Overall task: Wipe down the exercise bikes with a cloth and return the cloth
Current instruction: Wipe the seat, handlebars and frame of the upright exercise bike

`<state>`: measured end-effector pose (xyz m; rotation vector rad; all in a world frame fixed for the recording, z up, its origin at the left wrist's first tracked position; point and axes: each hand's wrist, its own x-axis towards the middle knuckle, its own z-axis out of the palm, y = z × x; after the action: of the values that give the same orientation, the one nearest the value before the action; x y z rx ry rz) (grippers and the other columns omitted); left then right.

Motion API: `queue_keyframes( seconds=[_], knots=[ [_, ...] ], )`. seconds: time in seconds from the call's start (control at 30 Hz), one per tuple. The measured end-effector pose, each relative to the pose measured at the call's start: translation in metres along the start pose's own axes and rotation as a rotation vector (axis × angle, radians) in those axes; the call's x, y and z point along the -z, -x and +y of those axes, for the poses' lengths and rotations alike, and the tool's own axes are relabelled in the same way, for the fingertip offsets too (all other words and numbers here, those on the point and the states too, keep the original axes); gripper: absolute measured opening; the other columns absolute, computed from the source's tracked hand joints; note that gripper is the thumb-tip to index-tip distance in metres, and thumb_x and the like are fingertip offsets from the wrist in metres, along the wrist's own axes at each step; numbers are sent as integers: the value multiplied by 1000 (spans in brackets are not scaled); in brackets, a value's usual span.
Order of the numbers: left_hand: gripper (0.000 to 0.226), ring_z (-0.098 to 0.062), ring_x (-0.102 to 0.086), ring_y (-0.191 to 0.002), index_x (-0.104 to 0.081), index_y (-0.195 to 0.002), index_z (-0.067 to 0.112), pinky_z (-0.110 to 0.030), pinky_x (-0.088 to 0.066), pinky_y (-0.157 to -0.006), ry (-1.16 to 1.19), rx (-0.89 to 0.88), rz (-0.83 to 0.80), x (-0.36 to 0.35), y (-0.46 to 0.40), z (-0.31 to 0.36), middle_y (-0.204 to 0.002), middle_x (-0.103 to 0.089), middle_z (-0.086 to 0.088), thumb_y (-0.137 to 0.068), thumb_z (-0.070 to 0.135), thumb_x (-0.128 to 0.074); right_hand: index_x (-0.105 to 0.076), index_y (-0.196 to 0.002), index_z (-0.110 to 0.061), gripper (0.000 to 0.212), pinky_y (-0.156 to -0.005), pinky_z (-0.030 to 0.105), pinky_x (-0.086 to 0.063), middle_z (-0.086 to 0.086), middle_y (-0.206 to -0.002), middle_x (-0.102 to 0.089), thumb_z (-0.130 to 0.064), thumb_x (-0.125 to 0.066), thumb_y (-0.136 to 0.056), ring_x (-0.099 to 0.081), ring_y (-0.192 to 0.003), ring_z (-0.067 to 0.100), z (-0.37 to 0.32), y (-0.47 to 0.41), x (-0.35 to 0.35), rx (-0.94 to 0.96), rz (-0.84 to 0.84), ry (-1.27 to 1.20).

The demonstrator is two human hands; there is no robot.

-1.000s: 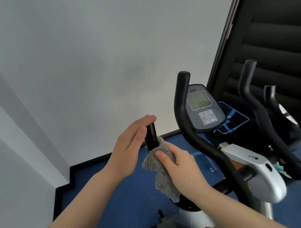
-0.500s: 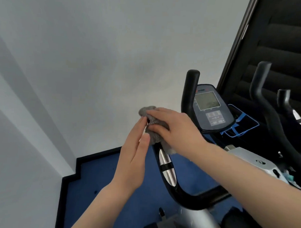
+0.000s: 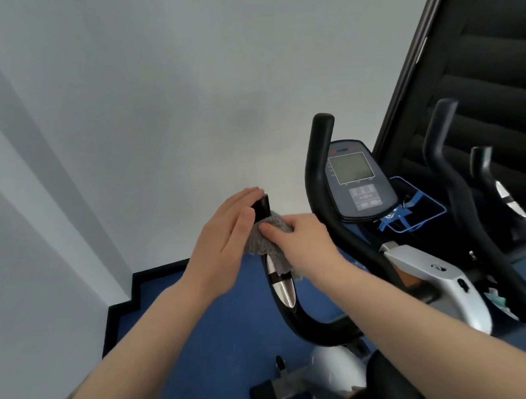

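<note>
On the near bike's left handlebar, I am wiping the grip.

From my head camera: my right hand (image 3: 302, 242) pinches the fluffy grey cloth (image 3: 262, 238) around the black curved handlebar grip with its silver sensor plate (image 3: 278, 285), just under the tip. My left hand (image 3: 224, 242) lies flat, fingers straight, against the grip's far side. The grip's long axis runs up and slightly away from me, so the next stroke should follow it, downward toward the bend.
</note>
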<state>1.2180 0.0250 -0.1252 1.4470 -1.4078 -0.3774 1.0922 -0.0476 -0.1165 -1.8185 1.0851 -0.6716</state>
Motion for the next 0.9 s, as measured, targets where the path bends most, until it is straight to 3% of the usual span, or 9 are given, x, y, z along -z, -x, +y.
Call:
queue_keyframes(
  seconds=[0.1,0.17,0.27,0.37,0.43,0.6,0.73,0.9],
  knots=[
    [47,2,-37,-132,-50,-133,24,-21,-27,-111,-81,-34,-77,10,-4,-1,-140,-49,10,-96,42,-28,-71,-79,-13,26,-70,39,-56,4,-72,-72,-39,-66,-82,-69,-72,22,-11,-6,2,-22,-29,90],
    [50,4,-31,-135,-45,-137,24,-18,-24,-112,-127,-60,-110,12,-2,-1,-145,-43,10,-95,43,-26,-69,-77,-19,24,-61,32,-51,-4,-66,-67,-40,-62,-86,-65,-68,17,-11,4,-3,22,14,129],
    [51,5,-15,-141,-27,-146,25,-15,-13,-115,-180,-102,-149,6,6,-4,-155,-23,11,-97,39,-25,-54,-57,-26,35,-51,26,-36,-7,-54,-56,-44,-58,-86,-58,-60,14,-5,23,-9,43,72,260],
    [53,-3,2,-145,-13,-150,19,-23,-3,-118,-286,-194,-166,-5,16,-10,-159,-4,8,-99,31,-22,-49,-52,-21,43,-49,25,-35,-5,-47,-53,-46,-55,-87,-55,-51,13,-1,37,-8,-3,68,303],
    [53,-8,8,-146,-13,-150,15,-29,-1,-119,-360,-258,-186,-13,22,-14,-159,-2,6,-99,28,-21,-51,-54,-17,44,-49,27,-38,-3,-47,-52,-47,-53,-86,-53,-49,14,4,46,-6,-18,56,343],
    [52,-8,7,-146,-20,-149,16,-27,3,-118,-342,-290,-299,-32,43,-21,-159,-7,8,-99,30,-19,-62,-66,-17,38,-52,29,-44,-3,-54,-57,-52,-56,-83,-53,-52,12,17,79,8,-42,-79,519],
    [54,-5,7,-145,-23,-148,17,-31,1,-119,-301,-212,-261,-43,59,-14,-159,-11,8,-98,36,-15,-64,-83,-18,29,-51,23,-33,-7,-61,-49,-47,-61,-83,-48,-61,11,26,93,22,56,-181,703],
    [54,-5,13,-144,-23,-148,18,-33,-5,-118,-386,-121,-230,-56,75,-1,-159,-7,10,-98,39,-16,-65,-101,-28,18,-76,37,-47,-8,-93,-67,-29,-66,-83,-59,-89,15,48,101,61,99,-325,692]
  ],
)
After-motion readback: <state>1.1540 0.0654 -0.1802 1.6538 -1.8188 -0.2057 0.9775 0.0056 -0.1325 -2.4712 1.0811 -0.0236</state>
